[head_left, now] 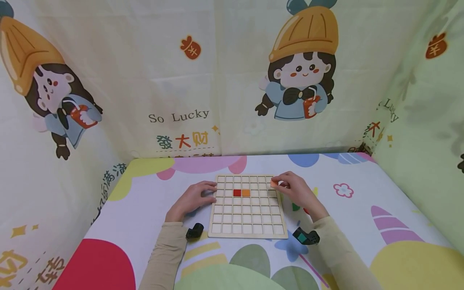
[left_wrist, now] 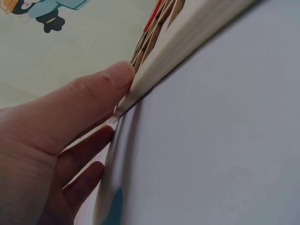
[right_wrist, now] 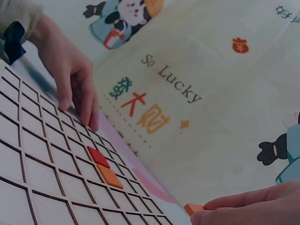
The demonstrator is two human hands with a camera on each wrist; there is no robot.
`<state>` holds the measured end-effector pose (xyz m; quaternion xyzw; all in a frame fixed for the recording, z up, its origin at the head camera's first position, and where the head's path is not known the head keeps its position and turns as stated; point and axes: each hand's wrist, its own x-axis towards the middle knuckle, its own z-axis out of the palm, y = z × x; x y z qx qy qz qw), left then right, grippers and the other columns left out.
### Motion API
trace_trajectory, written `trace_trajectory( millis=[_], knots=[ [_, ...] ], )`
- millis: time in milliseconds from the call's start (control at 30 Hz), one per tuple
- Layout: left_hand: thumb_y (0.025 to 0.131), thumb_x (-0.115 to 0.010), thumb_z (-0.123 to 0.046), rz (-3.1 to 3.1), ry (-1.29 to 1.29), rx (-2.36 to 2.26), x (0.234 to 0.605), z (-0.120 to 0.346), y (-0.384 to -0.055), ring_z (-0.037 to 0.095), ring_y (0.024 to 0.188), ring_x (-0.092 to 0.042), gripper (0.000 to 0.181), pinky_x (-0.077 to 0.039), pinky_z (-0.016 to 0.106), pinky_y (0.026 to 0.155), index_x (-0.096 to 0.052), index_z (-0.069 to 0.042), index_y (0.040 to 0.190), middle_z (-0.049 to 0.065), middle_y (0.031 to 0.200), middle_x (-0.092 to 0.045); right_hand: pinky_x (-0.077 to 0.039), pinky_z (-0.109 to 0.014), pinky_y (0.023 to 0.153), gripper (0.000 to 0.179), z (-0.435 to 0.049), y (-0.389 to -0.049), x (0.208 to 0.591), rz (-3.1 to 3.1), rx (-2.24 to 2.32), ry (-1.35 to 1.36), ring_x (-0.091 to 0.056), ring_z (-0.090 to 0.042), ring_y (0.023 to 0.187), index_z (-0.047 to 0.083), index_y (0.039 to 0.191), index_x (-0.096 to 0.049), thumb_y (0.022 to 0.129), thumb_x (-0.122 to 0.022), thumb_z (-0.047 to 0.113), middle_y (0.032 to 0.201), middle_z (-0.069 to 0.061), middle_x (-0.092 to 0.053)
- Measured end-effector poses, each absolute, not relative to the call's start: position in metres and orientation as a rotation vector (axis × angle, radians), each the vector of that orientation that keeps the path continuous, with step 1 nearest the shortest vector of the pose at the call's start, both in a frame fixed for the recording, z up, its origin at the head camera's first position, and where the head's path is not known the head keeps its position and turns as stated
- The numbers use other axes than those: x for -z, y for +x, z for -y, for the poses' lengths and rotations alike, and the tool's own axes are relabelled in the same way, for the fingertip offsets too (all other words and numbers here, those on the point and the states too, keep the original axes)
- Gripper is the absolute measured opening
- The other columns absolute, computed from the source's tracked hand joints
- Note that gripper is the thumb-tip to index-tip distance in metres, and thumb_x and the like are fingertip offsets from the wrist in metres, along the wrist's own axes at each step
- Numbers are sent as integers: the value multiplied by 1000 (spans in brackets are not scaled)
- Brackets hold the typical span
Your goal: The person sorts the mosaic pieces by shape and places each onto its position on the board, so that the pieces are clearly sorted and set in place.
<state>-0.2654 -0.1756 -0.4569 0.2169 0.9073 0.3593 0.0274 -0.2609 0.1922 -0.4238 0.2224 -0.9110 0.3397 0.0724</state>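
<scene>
A wooden grid board (head_left: 232,219) lies on the table, its cells bordered by thin raised strips. Side by side in two of its cells are a red square tile (head_left: 237,193) and an orange square tile (head_left: 246,193). My left hand (head_left: 193,197) rests at the board's left edge; in the left wrist view the thumb (left_wrist: 105,84) touches its side, with other fingers further along. Between thumb and fingers my right hand (head_left: 295,191) pinches another orange tile (right_wrist: 193,208), over the board's far right corner in the head view.
A patterned cloth covers the table (head_left: 145,213), and a printed curtain (head_left: 235,80) closes off the back and sides. Black wrist devices sit by both forearms: one at the left (head_left: 195,231), one at the right (head_left: 306,236).
</scene>
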Motion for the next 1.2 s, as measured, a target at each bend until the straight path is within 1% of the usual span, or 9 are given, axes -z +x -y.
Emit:
trace_trajectory(
  millis=[233, 400, 600, 800, 1000, 1200],
  knots=[
    [85, -78, -22, -2810, 679, -1092, 457, 175, -266, 25, 133, -47, 40, -36, 43, 112, -69, -6, 121, 3, 137, -58, -53, -37, 75, 29, -185, -266, 430, 2753, -1054, 682, -60, -21, 86, 3, 116, -72, 89, -73, 13, 105, -10, -63],
    [85, -78, -22, -2812, 683, -1100, 456, 175, -265, 26, 132, -47, 39, -37, 45, 112, -70, -5, 120, 5, 136, -58, -52, -36, 74, 29, -179, -270, 432, 2763, -1061, 716, -57, -21, 84, 4, 116, -72, 89, -72, 13, 105, -11, -63],
    [85, -77, -22, -2812, 696, -1106, 456, 175, -265, 26, 132, -47, 39, -37, 45, 111, -70, -6, 120, 4, 136, -58, -53, -34, 75, 26, -171, -271, 434, 2817, -1054, 697, -57, -20, 85, 7, 116, -72, 90, -72, 14, 106, -9, -63],
    [85, -77, -22, -2805, 717, -1111, 456, 176, -264, 27, 131, -48, 38, -37, 45, 111, -70, -6, 119, 5, 136, -58, -54, -36, 77, 27, -162, -272, 436, 2838, -1086, 720, -59, -20, 86, 7, 115, -73, 89, -73, 15, 105, -7, -63],
    [85, -77, -20, -2811, 767, -1115, 456, 176, -265, 28, 130, -49, 37, -38, 45, 110, -70, -3, 118, 7, 135, -59, -55, -34, 80, 30, -155, -273, 440, 2843, -1125, 749, -60, -18, 88, 6, 115, -72, 89, -74, 20, 104, -4, -64],
    [85, -77, -20, -2813, 754, -1110, 456, 175, -265, 27, 130, -49, 37, -38, 45, 110, -70, -4, 118, 6, 135, -59, -54, -33, 77, 29, -148, -273, 440, 2818, -1092, 821, -58, -17, 84, 5, 114, -73, 89, -74, 20, 102, -4, -66]
  ],
)
